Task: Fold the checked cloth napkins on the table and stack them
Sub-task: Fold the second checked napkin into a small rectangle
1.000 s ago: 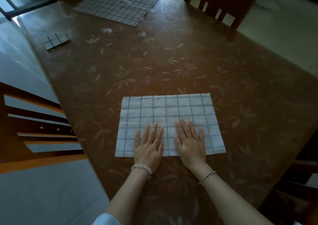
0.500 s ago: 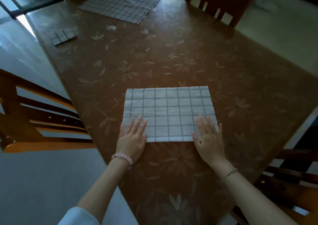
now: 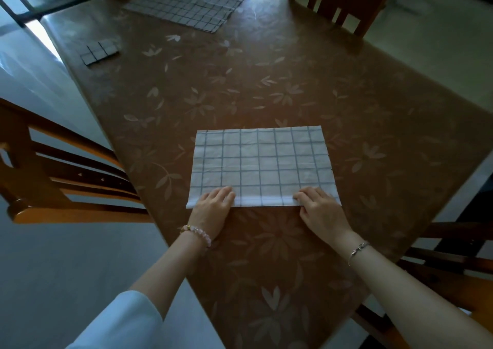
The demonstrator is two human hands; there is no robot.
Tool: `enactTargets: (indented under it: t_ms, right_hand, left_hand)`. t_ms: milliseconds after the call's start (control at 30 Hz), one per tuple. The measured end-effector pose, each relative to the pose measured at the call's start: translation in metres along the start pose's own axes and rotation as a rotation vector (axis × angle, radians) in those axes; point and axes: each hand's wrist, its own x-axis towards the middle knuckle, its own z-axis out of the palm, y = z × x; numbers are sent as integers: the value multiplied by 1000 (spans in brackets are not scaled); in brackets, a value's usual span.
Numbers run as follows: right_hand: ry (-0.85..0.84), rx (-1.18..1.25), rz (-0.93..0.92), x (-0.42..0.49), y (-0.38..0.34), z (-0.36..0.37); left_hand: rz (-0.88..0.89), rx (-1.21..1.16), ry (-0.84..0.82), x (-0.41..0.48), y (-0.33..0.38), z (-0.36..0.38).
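Observation:
A white checked napkin, folded into a rectangle, lies flat on the brown flowered table in front of me. My left hand pinches its near edge by the left corner. My right hand pinches the same edge by the right corner. The edge between the hands is lifted slightly into a small roll. A small folded checked napkin sits at the far left edge of the table. Several unfolded checked napkins lie spread at the far end.
A wooden chair stands at the table's left side, another chair at the far right, and a third chair at the near right. Pale floor surrounds the table.
Both hands slid outward from the napkin's middle to its near corners, then curled from flat to gripping the near edge, which has lifted a little.

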Motion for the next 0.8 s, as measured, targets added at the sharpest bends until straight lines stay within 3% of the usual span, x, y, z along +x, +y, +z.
enactTargets:
  t_ms: [300, 800]
  right_hand:
    - [31, 12, 64, -25, -10, 4]
    - [15, 105, 137, -140, -68, -17]
  left_hand:
    - [-49, 30, -35, -23, 7, -2]
    - [21, -39, 37, -145, 44, -1]
